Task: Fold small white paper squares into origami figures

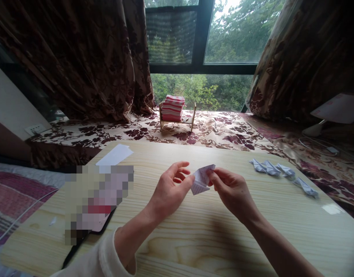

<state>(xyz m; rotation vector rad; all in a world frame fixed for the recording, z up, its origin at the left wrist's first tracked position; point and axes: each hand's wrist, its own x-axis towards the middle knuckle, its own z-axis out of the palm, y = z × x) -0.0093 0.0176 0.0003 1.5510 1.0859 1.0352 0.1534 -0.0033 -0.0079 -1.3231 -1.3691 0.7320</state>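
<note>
A small piece of folded paper [200,180] with faint lines and writing is held above the table, its edges pointed and partly opened out. My right hand [230,190] pinches its upper right side between thumb and fingers. On the paper's left edge rests the thumb of my left hand [171,188]; the other fingers of that hand are loosely curled and apart, left of the paper. Several folded white paper pieces [271,168] lie in a slanting row at the table's right side.
The pale wooden table [171,246] carries flat white paper [115,154] at its far left and a pixelated item [98,200] below that. A paper scrap [52,221] lies near the left edge. Beyond stand a small rack [192,117] with folded pink-striped cloths [172,108] and a lamp [336,107].
</note>
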